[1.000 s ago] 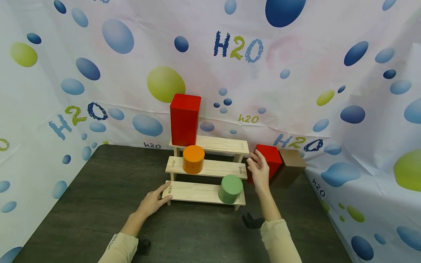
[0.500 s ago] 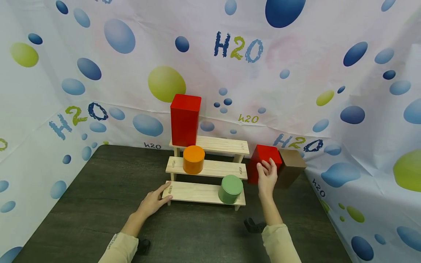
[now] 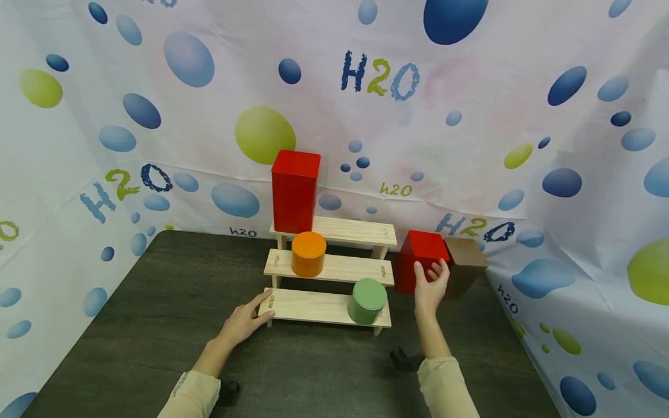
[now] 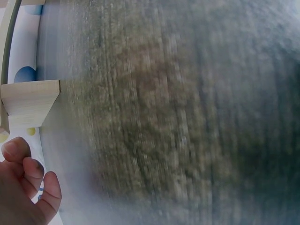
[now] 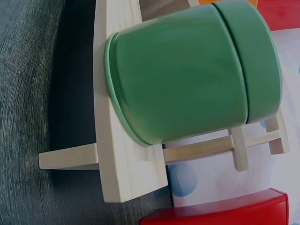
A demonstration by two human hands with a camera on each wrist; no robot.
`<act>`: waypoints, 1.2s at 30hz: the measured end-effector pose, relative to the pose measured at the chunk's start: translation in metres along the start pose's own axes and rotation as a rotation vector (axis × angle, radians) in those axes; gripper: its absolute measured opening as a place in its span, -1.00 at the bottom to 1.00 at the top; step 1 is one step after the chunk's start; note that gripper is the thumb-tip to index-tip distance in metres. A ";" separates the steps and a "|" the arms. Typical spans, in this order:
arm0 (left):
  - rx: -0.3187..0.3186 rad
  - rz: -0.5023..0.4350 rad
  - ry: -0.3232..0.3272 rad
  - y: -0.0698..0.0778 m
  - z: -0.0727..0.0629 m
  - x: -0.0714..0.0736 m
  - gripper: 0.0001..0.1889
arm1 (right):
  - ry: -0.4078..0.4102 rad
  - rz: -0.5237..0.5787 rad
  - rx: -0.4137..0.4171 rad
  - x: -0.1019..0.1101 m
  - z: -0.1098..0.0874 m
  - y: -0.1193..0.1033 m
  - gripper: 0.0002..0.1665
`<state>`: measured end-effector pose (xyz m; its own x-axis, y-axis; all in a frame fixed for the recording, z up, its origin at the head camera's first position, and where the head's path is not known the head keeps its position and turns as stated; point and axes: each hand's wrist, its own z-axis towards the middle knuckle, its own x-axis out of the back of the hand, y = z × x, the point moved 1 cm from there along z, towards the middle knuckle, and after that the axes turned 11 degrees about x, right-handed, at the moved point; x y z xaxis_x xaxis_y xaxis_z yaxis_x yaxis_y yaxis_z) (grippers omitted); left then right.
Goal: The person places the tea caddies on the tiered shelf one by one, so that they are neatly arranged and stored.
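A three-tier wooden shelf [image 3: 319, 305] stands on the dark table. My left hand [image 3: 241, 322] holds the left end of its lowest board, with the forefinger at the back edge and the thumb at the front. In the left wrist view, other fingers [image 4: 33, 176] of that hand curl beside the wood. My right hand [image 3: 431, 289], thumb and fingers spread, is in front of a red box [image 3: 425, 247] right of the shelf. Whether it touches the box cannot be told. A green lidded canister [image 5: 178, 75] stands at the lowest board's right end.
An orange canister [image 3: 308, 254] stands on the middle board's left half. Another tall red box [image 3: 294, 194] stands at the top board's left end. A brown box [image 3: 464, 264] is right of the lower red box. Patterned cloth [image 3: 334, 104] hangs behind the table [image 3: 157, 302].
My right hand has moved right and slightly down, from the shelf's right end to the front of the red box, and its fingers have spread. My left hand stays put.
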<state>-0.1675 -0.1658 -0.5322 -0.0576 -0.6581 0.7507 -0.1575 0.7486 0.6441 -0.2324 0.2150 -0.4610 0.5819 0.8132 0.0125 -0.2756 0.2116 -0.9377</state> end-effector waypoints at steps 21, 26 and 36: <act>-0.037 -0.017 0.001 0.001 -0.002 0.002 -0.34 | 0.024 -0.113 -0.041 -0.004 0.013 0.018 0.11; -0.032 -0.017 0.003 0.001 -0.002 0.003 -0.34 | 0.022 -0.143 -0.051 -0.007 0.017 0.020 0.18; -0.030 -0.029 -0.003 0.002 -0.003 0.002 -0.34 | 0.056 -0.181 -0.055 -0.017 0.024 0.022 0.27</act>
<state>-0.1650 -0.1658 -0.5289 -0.0567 -0.6799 0.7311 -0.1299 0.7311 0.6698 -0.2669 0.2184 -0.4735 0.6600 0.7330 0.1649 -0.1212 0.3205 -0.9395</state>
